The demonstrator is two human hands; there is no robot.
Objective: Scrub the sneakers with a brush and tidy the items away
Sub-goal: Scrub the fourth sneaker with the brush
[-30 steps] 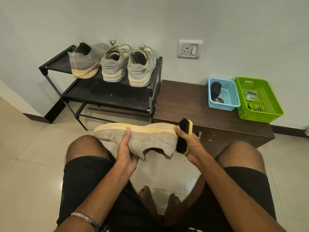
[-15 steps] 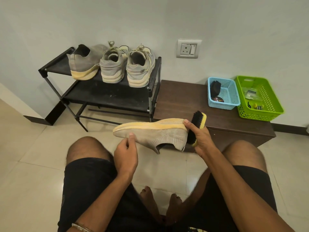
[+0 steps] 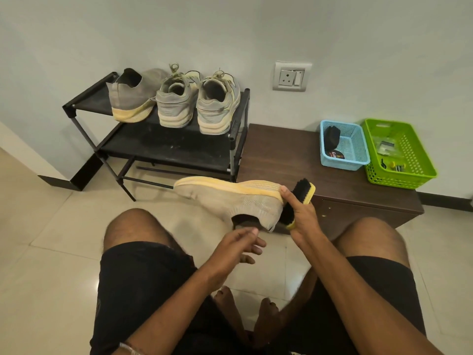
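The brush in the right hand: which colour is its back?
Yellow back, black bristles; the brush shows only in the head view.

Around your seat: rack, cabinet, two baskets, a wall socket.

You face a black metal shoe rack (image 3: 169,147) standing against the pale wall (image 3: 230,29) on a glossy tiled floor (image 3: 51,265). Just beside it on your right sits a low dark wooden cabinet (image 3: 289,160), carrying a blue basket (image 3: 355,149) that touches a green basket (image 3: 409,155) nearer the corner; both hold small items you cannot make out clearly. A wall socket (image 3: 291,76) sits above the cabinet.
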